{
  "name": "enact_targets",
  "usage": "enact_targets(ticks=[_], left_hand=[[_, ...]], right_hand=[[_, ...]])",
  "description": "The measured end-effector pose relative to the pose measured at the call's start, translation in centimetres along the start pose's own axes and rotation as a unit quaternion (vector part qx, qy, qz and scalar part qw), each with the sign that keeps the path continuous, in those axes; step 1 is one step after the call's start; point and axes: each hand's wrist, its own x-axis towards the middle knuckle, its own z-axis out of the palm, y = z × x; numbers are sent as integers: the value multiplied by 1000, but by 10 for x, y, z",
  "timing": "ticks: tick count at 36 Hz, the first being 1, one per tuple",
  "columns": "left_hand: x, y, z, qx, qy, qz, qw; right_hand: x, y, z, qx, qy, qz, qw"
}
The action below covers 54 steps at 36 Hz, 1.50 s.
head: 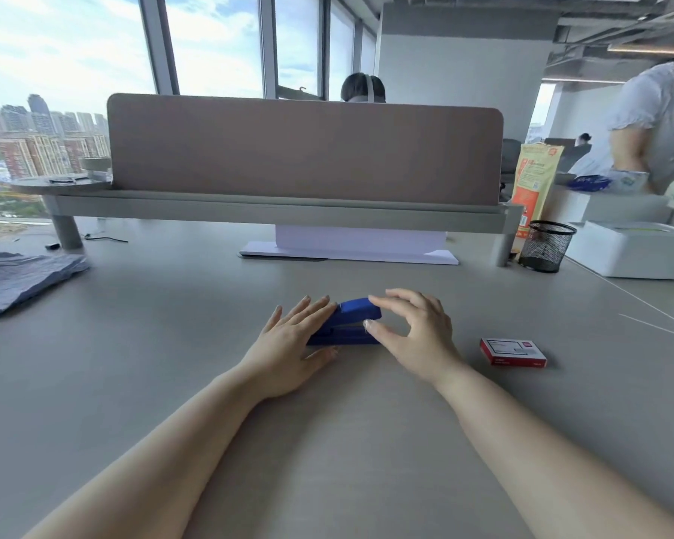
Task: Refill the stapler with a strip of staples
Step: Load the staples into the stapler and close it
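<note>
A blue stapler lies closed on the grey desk, its front end pointing right. My left hand rests flat against its rear left end, fingers spread over the back. My right hand curls around its front end, thumb low and fingertips on the top cover. A small red and white staple box lies shut on the desk to the right of my right hand, apart from it.
A black mesh pen cup and a white box stand at the back right. A desk divider on a raised shelf crosses the back, white paper beneath it. Grey cloth lies far left. A person stands at far right.
</note>
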Motion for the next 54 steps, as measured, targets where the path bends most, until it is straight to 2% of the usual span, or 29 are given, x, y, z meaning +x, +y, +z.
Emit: enact_targets(ticks=[7, 12, 19, 25, 38, 42, 45, 49, 51, 54], left_hand=[[-1, 2, -3, 7, 10, 1, 1000], [-2, 7, -5, 36, -4, -9, 999], [-2, 6, -4, 34, 2, -10, 999], [-3, 7, -5, 48, -2, -15, 999], [-7, 8, -5, 76, -3, -17, 997], [-8, 8, -1, 79, 9, -24, 997], [-4, 26, -7, 64, 39, -26, 997], [-5, 29, -4, 64, 17, -59, 996], [-3, 34, 0, 79, 5, -56, 995], [-1, 46, 8, 81, -4, -63, 995]], right_hand=[[-1, -2, 1, -52, 25, -30, 998], [-4, -3, 2, -98, -9, -24, 995], [-6, -5, 3, -96, -21, -69, 993], [-6, -5, 2, -136, -44, -65, 988], [-8, -6, 7, -112, -30, -68, 991], [-9, -5, 8, -94, -45, -48, 993], [-9, -7, -16, -90, -18, -37, 995], [-14, -4, -30, -132, -36, -31, 990], [-23, 7, -43, -166, -50, -15, 985], [-41, 26, -69, -213, -113, 43, 970]])
